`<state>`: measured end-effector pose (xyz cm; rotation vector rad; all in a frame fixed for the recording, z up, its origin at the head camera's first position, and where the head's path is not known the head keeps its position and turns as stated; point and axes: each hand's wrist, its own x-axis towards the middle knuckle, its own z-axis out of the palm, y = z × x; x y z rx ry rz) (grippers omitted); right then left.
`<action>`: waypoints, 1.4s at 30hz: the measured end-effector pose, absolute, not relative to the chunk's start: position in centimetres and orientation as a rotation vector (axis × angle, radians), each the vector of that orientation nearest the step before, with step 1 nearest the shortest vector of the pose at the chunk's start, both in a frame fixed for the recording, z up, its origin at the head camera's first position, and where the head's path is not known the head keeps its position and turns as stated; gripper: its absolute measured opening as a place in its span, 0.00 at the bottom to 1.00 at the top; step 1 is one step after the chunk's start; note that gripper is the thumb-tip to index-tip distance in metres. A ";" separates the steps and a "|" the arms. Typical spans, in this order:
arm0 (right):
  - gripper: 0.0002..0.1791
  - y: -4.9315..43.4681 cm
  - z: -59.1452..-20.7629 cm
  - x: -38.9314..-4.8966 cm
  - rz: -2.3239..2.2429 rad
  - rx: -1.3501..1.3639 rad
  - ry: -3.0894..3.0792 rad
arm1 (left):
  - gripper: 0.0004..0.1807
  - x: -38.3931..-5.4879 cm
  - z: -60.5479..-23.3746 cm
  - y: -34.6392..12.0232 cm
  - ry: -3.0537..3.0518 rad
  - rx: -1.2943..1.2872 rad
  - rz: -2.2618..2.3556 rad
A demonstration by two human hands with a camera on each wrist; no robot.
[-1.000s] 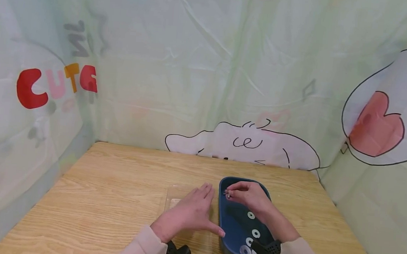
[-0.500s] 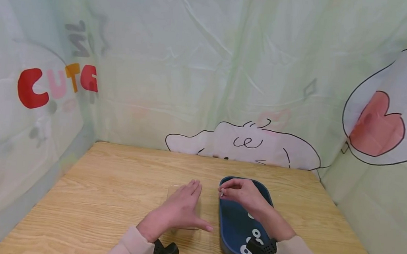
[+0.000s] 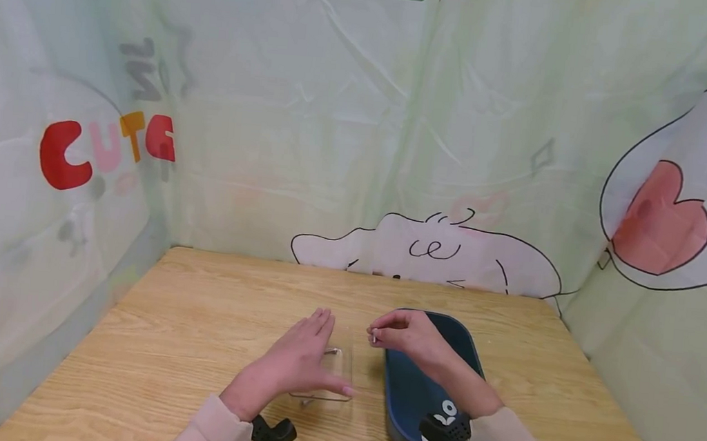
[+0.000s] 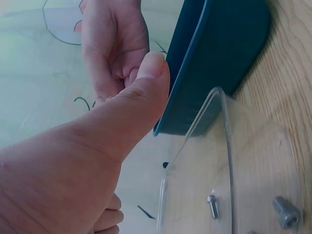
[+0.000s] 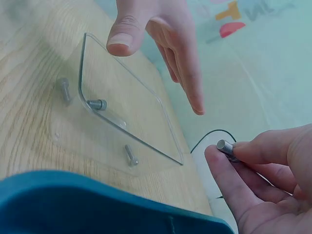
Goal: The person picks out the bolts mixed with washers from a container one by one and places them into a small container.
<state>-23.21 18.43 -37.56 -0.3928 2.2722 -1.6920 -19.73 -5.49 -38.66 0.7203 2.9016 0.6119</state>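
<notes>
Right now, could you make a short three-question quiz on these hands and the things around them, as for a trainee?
1. What does the right hand pinch?
2. True or false: a white ring lies in the blue bin.
3. In the head view, is the clear plastic box A) left of the blue bin, B) right of it, C) inside it?

Key:
1. A metal bolt.
2. True.
3. A.

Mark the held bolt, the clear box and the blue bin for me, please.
Bolt [image 5: 226, 148]: right wrist view, on its threaded end.
Clear box [image 4: 258, 141]: left wrist view, on its side wall.
Blue bin [image 3: 405, 389]: head view, on its bare floor.
</notes>
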 end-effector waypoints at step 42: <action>0.10 12.2 -39.3 -23.0 -1.523 -0.420 2.321 | 0.72 -18.5 -41.2 -9.3 2.942 0.586 0.652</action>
